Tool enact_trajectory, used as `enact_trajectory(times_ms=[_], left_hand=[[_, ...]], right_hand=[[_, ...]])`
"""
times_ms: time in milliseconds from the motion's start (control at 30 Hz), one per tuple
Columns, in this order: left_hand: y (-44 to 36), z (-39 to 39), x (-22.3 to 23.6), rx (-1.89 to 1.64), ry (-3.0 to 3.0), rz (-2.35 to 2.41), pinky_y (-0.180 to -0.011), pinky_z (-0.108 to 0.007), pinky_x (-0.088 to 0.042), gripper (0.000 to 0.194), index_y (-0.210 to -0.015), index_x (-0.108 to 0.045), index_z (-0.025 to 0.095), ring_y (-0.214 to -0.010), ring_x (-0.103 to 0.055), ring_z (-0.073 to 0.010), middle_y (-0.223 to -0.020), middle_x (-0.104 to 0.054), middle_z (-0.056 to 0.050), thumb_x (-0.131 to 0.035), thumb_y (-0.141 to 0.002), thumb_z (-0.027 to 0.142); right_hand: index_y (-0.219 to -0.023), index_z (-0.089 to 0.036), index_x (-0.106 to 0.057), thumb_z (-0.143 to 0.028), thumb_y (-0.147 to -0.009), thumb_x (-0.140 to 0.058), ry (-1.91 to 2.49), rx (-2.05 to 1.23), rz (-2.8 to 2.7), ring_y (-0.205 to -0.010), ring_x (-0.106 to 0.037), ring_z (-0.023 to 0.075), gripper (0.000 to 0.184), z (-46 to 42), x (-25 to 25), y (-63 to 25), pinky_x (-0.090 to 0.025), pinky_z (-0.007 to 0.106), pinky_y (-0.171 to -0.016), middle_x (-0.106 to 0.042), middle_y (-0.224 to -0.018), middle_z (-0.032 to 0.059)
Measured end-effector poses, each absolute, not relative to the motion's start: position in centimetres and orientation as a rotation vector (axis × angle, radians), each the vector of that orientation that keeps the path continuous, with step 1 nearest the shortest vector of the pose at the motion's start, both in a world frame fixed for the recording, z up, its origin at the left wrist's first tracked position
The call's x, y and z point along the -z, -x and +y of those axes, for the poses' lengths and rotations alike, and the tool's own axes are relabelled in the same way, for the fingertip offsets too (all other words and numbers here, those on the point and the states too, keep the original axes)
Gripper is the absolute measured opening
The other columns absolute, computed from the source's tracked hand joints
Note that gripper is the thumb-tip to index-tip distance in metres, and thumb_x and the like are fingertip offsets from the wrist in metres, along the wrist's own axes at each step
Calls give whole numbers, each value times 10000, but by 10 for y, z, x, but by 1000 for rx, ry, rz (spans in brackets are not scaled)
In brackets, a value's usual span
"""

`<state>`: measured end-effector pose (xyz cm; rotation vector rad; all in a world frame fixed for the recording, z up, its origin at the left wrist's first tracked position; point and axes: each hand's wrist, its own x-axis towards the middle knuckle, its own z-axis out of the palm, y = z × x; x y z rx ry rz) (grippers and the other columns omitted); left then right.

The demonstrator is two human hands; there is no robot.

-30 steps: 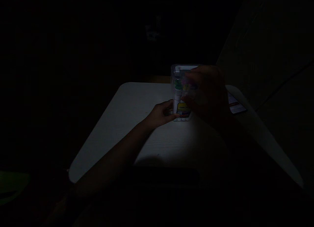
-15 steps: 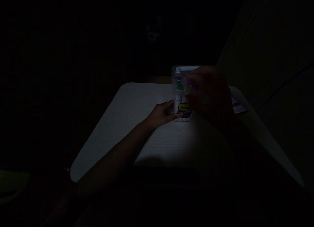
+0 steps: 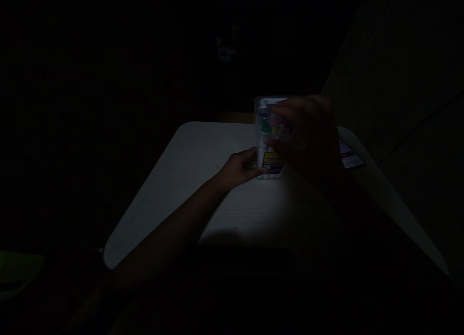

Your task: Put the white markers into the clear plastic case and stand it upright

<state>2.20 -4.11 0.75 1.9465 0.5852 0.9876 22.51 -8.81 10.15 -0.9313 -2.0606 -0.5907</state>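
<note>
A clear plastic case of markers [image 3: 264, 149] stands upright on the white table [image 3: 174, 180]. White barrels, green, pink and yellow caps and a yellow-and-dark label show through its wall. My left hand [image 3: 239, 169] grips the lower part of the case from the left, its thumb across the front by the label. Around the upper right of the case curls my right hand [image 3: 308, 127], fingers over the top and thumb on the front. It lies in deep shadow and hides the right side of the case.
A flat phone-like object [image 3: 351, 155] with a lit-looking face lies at the table's right edge, behind my right wrist. Something green [image 3: 20, 272] shows at the lower left. A wall [image 3: 409, 83] with a cable rises on the right. The surroundings are very dark.
My right hand has closed in slightly to the left, its thumb now against the front of the case. The left hand and the case have stayed in place.
</note>
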Motion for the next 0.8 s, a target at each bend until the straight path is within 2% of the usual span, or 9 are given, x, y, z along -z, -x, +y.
enact_trajectory(times_ms=[233, 400, 600, 800], left_hand=[[-22, -42, -9, -991, -1934, 576, -981, -385, -576, 480, -1137, -659, 117, -1068, -711, -242, -1191, -725, -144, -761, -798, 441], [-22, -41, -8, -964, -1907, 593, -971, -360, -576, 506, -1145, -655, 97, -1072, -709, -241, -1211, -714, -164, -765, -791, 441], [-23, -41, -6, -987, -1888, 577, -997, -406, -570, 490, -1156, -658, 126, -1077, -706, -247, -1226, -713, -144, -771, -784, 424], [-22, -42, -7, -971, -1849, 558, -1021, -416, -560, 491, -1178, -656, 131, -1101, -701, -243, -1244, -710, -140, -777, -785, 400]], right_hand=[[-1281, -367, -614, -488, -914, -597, 962, 548, -2022, -1179, -616, 316, 387, -89, -100, -221, -467, 545, -1039, -701, -1256, 40], [-1356, -437, -578, -443, -896, -616, 978, 365, -2034, -1270, -558, 342, 462, -89, -98, -221, -457, 563, -1065, -658, -1312, 34], [-1425, -435, -485, -372, -925, -584, 810, 513, -2005, -1237, -610, 290, 514, -92, -95, -224, -452, 519, -1076, -672, -1330, 7], [-1483, -400, -405, -452, -873, -630, 892, 540, -2101, -1326, -536, 329, 652, -94, -92, -230, -409, 556, -1124, -587, -1426, 54]])
